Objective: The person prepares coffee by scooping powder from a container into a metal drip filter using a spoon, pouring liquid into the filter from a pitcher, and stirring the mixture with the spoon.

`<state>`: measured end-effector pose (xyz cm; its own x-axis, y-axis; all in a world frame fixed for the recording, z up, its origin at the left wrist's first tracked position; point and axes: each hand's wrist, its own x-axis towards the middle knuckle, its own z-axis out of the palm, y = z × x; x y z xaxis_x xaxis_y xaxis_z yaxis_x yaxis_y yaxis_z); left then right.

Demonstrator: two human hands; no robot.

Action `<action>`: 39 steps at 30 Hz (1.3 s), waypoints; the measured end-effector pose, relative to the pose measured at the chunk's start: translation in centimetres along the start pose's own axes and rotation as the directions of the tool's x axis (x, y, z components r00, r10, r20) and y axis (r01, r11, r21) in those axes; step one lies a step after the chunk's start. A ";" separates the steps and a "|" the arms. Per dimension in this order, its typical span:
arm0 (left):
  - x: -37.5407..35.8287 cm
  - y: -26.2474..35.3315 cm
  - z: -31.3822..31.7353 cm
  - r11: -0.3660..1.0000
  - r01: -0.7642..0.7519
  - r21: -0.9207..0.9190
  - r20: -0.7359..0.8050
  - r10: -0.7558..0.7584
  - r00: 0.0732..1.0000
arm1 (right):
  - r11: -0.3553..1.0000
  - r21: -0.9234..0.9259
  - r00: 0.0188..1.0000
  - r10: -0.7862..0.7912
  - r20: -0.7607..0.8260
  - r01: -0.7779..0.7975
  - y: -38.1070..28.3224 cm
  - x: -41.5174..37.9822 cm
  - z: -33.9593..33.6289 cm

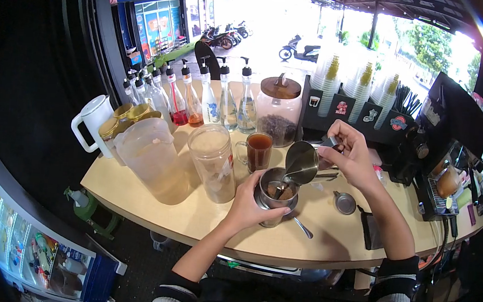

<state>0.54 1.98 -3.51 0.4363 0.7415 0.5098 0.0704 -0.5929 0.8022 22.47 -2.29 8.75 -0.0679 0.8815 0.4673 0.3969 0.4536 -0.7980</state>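
Note:
My left hand (254,206) is wrapped round a metal cup (277,191) that has brown contents and a dark piece inside. Above it, my right hand (346,153) grips the handle of a steel pitcher (302,162), tilted so that its spout is over the cup. A thin stream seems to run between them. Behind the cup stands a glass mug (258,151) of brown drink. A spoon (303,228) lies on the counter just right of the cup, and a small round metal lid (344,203) lies farther right.
On the counter (212,228) stand a cloudy plastic jug (153,158), a clear jar (212,163), a white pitcher (93,122), pump bottles (211,100) and a wooden-lidded jar (278,111). Stacked cups (326,84) fill a black holder. A coffee machine (449,184) is at right.

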 end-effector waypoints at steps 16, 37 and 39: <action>-0.1 0.1 0.0 1.000 0.006 -0.019 -0.013 -0.006 1.000 | 0.997 0.078 0.999 -0.022 -0.040 0.025 -0.4 0.2 0.5; -0.1 -0.1 0.0 0.999 -0.011 -0.031 -0.006 0.011 1.000 | 0.999 0.007 0.997 -0.049 -0.060 0.049 -0.1 1.1 1.3; -0.1 -0.2 0.1 0.999 -0.014 -0.038 -0.008 0.014 1.000 | 0.999 0.016 0.997 -0.036 -0.064 0.037 0.1 1.2 1.4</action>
<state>0.54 1.98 -3.80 0.4301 0.7357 0.5232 0.0302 -0.5909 0.8062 21.17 -1.01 8.70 -0.0239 0.8543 0.5192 0.3790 0.4883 -0.7861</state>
